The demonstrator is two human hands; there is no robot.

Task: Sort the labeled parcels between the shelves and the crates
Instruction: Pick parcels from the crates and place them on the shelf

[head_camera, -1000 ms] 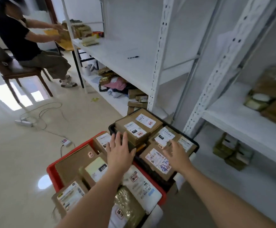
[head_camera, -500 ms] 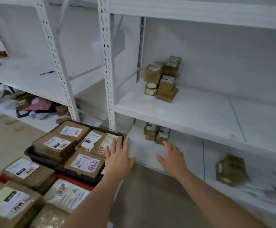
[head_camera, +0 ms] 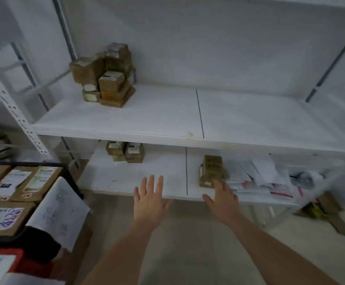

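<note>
Both our hands are empty, fingers straight and spread, reaching toward the lower shelf (head_camera: 126, 182). We take that shelf's front edge as our landmark.

Left hand (head_camera: 150, 199): palm down, fingertips over the front edge, on the bare stretch left of the board's dark seam. It touches no parcel.

Right hand (head_camera: 223, 199): also at the front edge, just right of the seam. Its fingertips overlap the base of a small brown parcel (head_camera: 211, 171); we cannot tell whether they touch it or only hover in front.

That parcel stands just behind the front edge with its long axis upright, directly ahead of the right hand. A heap of white mailers (head_camera: 256, 177) lies just beside it, farther right along the edge. Two more small parcels (head_camera: 125, 151) sit well back from the edge, toward the rear left, tucked beneath the upper shelf (head_camera: 167, 120), which carries a stacked pile of boxes (head_camera: 105, 75).

The black crate (head_camera: 68, 173) of labeled parcels stands on the floor left of the shelf's front edge, the red crate (head_camera: 2, 251) nearer to us.

Judgement: the right hand is clearly nearer the upright parcel; a short forward reach would close on it. The left would have to cross the seam.
</note>
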